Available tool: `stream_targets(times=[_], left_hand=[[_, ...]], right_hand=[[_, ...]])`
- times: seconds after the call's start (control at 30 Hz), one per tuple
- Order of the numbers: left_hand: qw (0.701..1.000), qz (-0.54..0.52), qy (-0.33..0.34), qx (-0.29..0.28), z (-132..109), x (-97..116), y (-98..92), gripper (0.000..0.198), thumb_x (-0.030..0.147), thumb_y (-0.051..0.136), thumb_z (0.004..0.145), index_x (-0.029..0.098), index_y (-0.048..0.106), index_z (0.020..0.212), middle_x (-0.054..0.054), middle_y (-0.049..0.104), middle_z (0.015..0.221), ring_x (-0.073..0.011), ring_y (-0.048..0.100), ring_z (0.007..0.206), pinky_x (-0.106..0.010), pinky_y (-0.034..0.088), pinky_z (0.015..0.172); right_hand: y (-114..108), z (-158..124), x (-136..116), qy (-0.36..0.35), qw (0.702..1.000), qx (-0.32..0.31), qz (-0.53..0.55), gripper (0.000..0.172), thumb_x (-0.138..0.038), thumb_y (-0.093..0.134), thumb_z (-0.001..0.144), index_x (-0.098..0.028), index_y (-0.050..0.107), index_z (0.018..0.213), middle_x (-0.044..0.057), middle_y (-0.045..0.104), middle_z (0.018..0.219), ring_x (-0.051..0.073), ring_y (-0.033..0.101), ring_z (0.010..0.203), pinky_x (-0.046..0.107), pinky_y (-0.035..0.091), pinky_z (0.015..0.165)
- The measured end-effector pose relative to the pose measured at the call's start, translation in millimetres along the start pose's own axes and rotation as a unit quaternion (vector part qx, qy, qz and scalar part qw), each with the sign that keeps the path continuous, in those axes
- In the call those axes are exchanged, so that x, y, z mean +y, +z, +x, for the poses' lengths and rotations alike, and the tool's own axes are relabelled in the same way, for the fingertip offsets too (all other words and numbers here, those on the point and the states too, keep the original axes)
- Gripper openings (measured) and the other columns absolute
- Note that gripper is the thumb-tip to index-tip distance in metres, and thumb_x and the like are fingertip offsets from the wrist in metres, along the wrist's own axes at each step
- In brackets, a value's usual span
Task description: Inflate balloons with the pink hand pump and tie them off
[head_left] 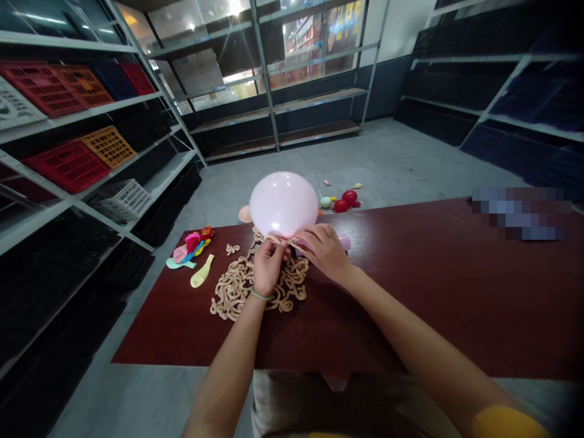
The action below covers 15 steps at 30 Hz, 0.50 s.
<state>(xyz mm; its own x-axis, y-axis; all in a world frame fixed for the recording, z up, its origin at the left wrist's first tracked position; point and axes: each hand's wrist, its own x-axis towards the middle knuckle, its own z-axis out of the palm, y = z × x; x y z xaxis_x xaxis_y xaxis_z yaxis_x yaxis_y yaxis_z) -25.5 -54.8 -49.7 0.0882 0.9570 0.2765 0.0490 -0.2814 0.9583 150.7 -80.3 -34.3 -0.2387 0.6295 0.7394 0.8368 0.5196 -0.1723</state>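
the pink balloon [283,204] is inflated and rests on the dark red table [433,274] above the beige looped strip [235,289]. the left hand [268,263] and right hand [325,249] both pinch its neck, fingers closed (any knot is hidden). the flat balloons [191,248] lie unfilled, so most of the work seems left.

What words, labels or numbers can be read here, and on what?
None can be read.
Yellow signs behind the glass wall: too blurred.
White plastic crate on the top left shelf: dark mark, cut off.
Pixelated patch on the dark red table: hidden.
Round pink balloon: no print seen.
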Motion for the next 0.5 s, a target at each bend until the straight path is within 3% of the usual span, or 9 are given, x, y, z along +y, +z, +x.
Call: stream_targets(times=[0.23,0.5], left_hand=[[1.000,0.021,-0.003,-0.009,-2,4,1.7,0.027,0.044,0.065,0.087,0.018,0.062,0.080,0.000,0.065,0.068,-0.0111,0.058,0.056,-0.022,0.046,0.055],[0.996,0.075,0.033,0.028,-1,1,-1.1,0.028,0.043,0.063,0.089,0.018,0.061,0.075,0.001,0.064,0.067,-0.0114,0.057,0.059,-0.023,0.045,0.060]], right_hand=[[0,1,2,-0.012,1.000,-0.002,-0.022,0.020,-0.024,0.047,0.099,-0.021,0.065,0.092,0.008,0.067,0.095,0.022,0.052,0.091,0.037,0.039,0.081],[-3,2,12,-0.056,0.996,-0.002,-0.065,0.023,-0.020,0.045,0.099,-0.019,0.066,0.091,0.007,0.068,0.092,0.021,0.052,0.087,0.036,0.041,0.080]])
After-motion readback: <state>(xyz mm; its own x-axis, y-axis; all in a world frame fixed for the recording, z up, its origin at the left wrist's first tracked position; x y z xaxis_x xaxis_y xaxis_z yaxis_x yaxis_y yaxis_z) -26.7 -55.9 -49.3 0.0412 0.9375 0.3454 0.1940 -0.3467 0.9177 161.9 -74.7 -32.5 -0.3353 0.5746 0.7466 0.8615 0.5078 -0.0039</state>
